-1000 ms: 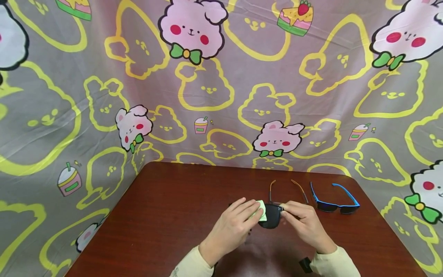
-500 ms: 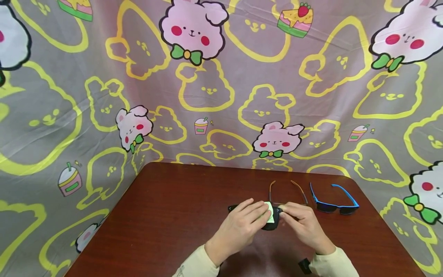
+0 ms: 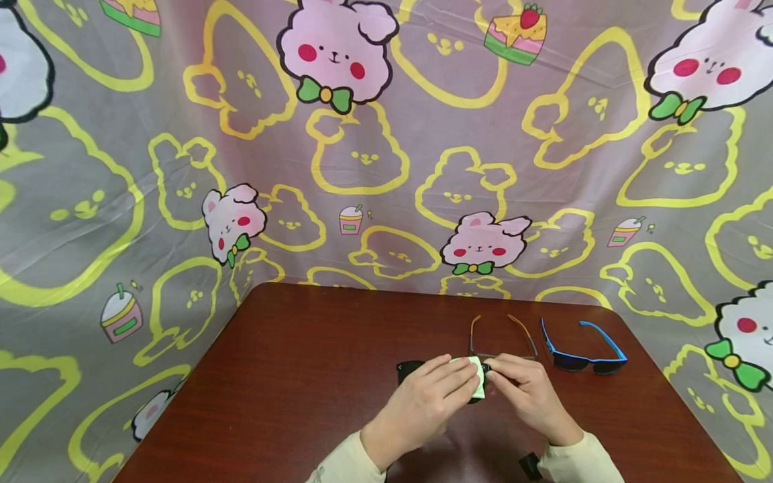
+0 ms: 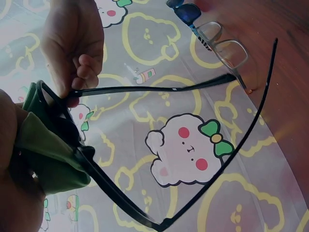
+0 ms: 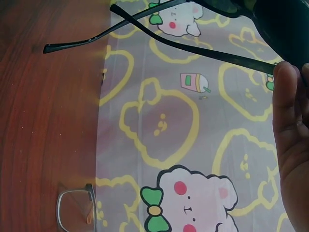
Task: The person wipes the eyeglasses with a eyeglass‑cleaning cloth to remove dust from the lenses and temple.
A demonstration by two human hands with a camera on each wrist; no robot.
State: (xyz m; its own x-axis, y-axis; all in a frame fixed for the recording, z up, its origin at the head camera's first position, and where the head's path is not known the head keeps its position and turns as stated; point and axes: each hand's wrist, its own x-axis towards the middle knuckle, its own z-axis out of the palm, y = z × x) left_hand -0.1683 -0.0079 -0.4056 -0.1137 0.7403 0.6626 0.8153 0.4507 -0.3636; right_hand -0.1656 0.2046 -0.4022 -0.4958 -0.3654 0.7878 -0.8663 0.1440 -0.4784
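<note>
1 grn cloth (image 4: pixel 63 175), 3 prs specs (image 3: pixel 408 371)

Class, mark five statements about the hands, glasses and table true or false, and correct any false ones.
1. The left hand holds a green cloth against the black sunglasses. True.
2. The right hand holds the green cloth too. False: it grips the black sunglasses near one end of the front.
3. Blue sunglasses and clear glasses lie on the table. True.
4. In the head view, the blue sunglasses lie left of the clear glasses. False: they lie to the right.
5. The black sunglasses' arms are unfolded. True.
</note>
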